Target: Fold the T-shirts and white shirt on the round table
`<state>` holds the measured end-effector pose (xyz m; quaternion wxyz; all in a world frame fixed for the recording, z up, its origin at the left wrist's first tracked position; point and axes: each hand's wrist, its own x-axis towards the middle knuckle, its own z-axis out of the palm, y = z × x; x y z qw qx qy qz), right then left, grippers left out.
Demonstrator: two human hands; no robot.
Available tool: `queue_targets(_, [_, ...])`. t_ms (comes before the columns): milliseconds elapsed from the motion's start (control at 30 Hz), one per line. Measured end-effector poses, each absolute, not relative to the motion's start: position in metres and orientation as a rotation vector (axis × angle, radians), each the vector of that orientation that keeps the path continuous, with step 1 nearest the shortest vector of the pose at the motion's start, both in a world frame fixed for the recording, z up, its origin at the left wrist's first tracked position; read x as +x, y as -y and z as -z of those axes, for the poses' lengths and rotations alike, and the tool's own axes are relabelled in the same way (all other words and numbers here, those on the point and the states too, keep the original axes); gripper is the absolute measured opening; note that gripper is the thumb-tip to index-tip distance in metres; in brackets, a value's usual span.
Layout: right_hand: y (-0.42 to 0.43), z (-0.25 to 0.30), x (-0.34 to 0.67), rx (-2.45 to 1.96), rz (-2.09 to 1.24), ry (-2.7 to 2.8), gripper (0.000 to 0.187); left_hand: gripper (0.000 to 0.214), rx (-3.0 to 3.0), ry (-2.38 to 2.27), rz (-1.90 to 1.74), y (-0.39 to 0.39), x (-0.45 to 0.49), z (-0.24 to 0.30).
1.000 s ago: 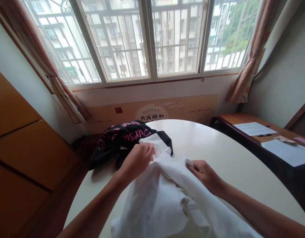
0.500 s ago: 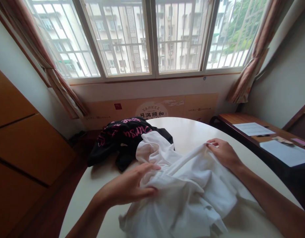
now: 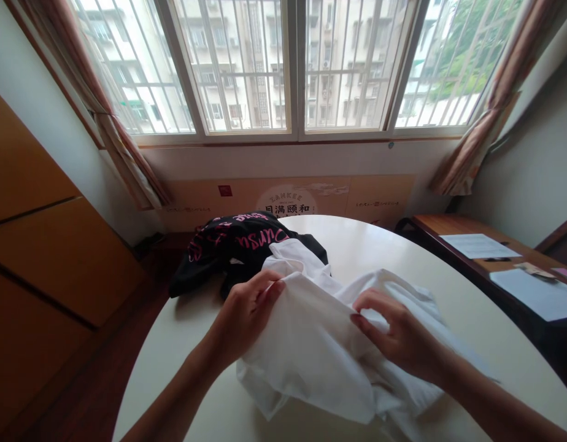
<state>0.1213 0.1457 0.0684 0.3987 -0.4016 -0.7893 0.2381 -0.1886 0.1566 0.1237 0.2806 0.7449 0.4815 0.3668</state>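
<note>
A crumpled white garment (image 3: 311,344) lies on the round cream table (image 3: 449,288) in front of me. My left hand (image 3: 249,310) pinches its upper left edge, fingers closed on the cloth. My right hand (image 3: 398,334) grips a fold near the garment's middle, fingers curled into the fabric. Behind the white cloth, at the table's far left edge, lies a black garment with pink lettering (image 3: 237,242), partly covered by the white one.
A barred window (image 3: 293,67) with curtains fills the far wall, and printed cardboard (image 3: 283,199) leans below it. A wooden desk (image 3: 453,227) with papers stands at the right. Wooden cabinet panels (image 3: 44,258) line the left.
My right hand has come in from the far right edge of the cloth to its middle. My left hand has lifted from lying on the cloth to pinching its upper edge.
</note>
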Motion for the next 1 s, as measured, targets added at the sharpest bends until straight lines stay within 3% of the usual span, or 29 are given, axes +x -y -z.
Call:
queue_targets(67, [-0.149, -0.072, 0.131, -1.02, -0.787, 1.734, 0.023, 0.041, 1.884, -1.154, -0.82, -0.156, -0.194, -0.131])
queue_targets(167, [-0.151, -0.082, 0.155, -0.922, -1.297, 1.406, 0.036, 0.048, 1.744, -0.837, -0.228, -0.15, -0.202, -0.146])
queue_targets(267, [-0.151, -0.088, 0.168, -0.866, -1.632, 1.485, 0.049, 0.058, 1.534, -0.563, 0.274, -0.143, -0.199, -0.152])
queue_targets(333, [-0.157, -0.083, 0.169, -1.0, -1.375, 1.651, 0.05, 0.061, 1.539, -0.596, 0.162, -0.144, -0.193, -0.144])
queue_targets(467, [-0.177, -0.06, 0.164, -1.263, -0.639, 1.823, 0.043, 0.048, 1.908, -1.175, -0.739, -0.164, -0.186, -0.11])
queue_targets(567, [-0.185, -0.049, 0.162, -1.288, -0.491, 2.009, 0.045, 0.034, 2.06, -1.335, -0.743, -0.179, -0.186, -0.091])
queue_targets(667, [-0.181, -0.056, 0.166, -1.332, -0.554, 2.13, 0.026, 0.018, 1.97, -1.211, -0.642, -0.181, -0.186, -0.093])
queue_targets(867, [-0.155, -0.094, 0.2, -0.981, -1.102, 1.752, 0.052, 0.019, 1.46, -1.254, -1.193, -0.172, -0.201, -0.13])
queue_targets(933, [-0.149, -0.1, 0.207, -1.068, -1.268, 1.824, 0.054, 0.018, 1.467, -1.24, -1.152, -0.172, -0.211, -0.135])
queue_targets(1000, [-0.149, -0.101, 0.205, -1.202, -1.457, 2.034, 0.05, 0.019, 1.593, -1.238, -0.89, -0.175, -0.22, -0.133])
